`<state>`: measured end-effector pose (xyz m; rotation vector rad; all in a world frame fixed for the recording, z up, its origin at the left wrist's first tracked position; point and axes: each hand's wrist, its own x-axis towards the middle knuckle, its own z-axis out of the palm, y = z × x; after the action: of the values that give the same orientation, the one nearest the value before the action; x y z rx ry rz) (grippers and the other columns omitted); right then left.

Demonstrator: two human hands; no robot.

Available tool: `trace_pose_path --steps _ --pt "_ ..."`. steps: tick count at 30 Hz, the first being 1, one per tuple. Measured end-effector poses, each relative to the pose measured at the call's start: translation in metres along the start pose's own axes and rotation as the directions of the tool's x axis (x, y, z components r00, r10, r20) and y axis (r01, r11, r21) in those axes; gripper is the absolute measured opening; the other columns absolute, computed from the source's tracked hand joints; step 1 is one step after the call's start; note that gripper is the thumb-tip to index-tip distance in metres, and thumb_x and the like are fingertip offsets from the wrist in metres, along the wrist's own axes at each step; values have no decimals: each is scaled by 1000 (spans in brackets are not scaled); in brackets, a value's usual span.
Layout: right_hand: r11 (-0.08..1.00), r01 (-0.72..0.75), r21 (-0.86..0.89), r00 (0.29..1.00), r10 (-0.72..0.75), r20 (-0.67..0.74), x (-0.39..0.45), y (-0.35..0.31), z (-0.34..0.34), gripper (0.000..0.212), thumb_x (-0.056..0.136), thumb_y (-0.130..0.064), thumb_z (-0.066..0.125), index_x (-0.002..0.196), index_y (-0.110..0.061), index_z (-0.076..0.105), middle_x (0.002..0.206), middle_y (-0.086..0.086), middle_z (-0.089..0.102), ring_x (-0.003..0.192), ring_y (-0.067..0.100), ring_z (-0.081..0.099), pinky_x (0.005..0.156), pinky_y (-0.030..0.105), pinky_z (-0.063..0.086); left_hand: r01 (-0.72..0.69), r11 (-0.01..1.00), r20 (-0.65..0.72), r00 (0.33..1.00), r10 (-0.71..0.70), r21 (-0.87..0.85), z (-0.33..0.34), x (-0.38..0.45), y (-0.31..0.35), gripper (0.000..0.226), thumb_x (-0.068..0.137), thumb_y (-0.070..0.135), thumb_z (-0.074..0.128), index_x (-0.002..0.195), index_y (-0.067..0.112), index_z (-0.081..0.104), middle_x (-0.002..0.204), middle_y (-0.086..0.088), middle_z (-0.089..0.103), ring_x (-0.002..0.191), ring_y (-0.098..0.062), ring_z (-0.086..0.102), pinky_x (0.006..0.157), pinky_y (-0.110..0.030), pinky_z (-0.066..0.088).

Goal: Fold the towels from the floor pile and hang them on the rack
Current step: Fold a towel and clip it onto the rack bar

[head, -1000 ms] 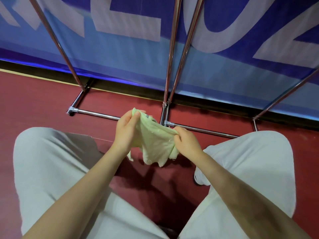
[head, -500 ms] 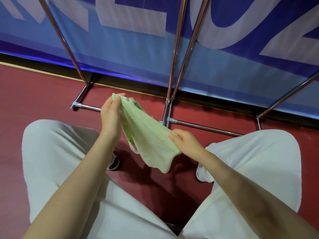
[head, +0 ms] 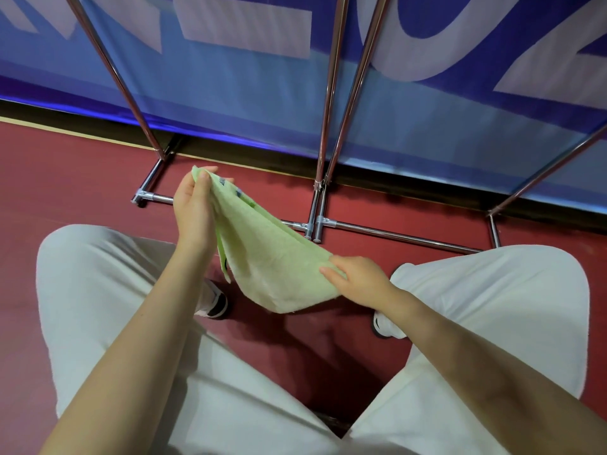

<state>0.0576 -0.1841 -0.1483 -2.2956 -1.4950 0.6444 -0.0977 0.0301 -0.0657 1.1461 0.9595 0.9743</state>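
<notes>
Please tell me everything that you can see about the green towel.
The green towel is pale green, soft terry cloth by its look, with a small dark printed mark near its upper end. It is doubled over and stretched slanting in the air above the red floor, touching no rack. The left hand pinches its upper end; the right hand grips its lower corner. Its bottom edge sags loose between them.
</notes>
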Motion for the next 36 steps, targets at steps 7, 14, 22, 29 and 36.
trace_pose_path --steps 7,14,22,29,36 --pt "979 -194 62 953 203 -227 16 19 -14 39 94 -39 52 127 -18 45 72 0 60 71 24 60 66 41 49 -91 989 99 992 79 120 2 -9 0 22 102 19 42 93 21 62 80 3 71 79 -11 68 74 -26 54" --pt "954 -288 82 922 300 -244 18 25 -12 18 91 -32 59 91 -16 66 77 -1 63 78 23 58 67 33 43 -204 966 236 958 163 160 2 -18 -2 21 100 23 46 91 27 65 85 -2 71 88 -22 68 86 -40 52" --pt "941 -330 69 863 331 -383 22 28 -17 12 82 -24 68 76 -15 64 83 -5 46 86 17 48 66 28 32 -194 966 207 966 157 174 0 -10 -8 20 99 26 46 93 26 65 92 -6 70 94 -24 66 92 -42 50" --pt "828 -401 391 848 498 -185 25 34 -21 22 84 -29 68 72 -16 56 81 -3 53 79 13 47 70 27 38 -92 988 149 986 73 127 -2 0 -18 22 102 22 42 95 21 63 94 -6 70 90 -16 67 86 -28 51" --pt "307 -179 935 843 538 -16 22 28 -37 7 89 -13 63 82 -14 62 76 1 61 68 13 55 61 22 43 202 976 -90 977 -195 76 -14 27 -42 20 95 20 43 84 19 60 90 -3 63 82 -16 56 75 -28 45"
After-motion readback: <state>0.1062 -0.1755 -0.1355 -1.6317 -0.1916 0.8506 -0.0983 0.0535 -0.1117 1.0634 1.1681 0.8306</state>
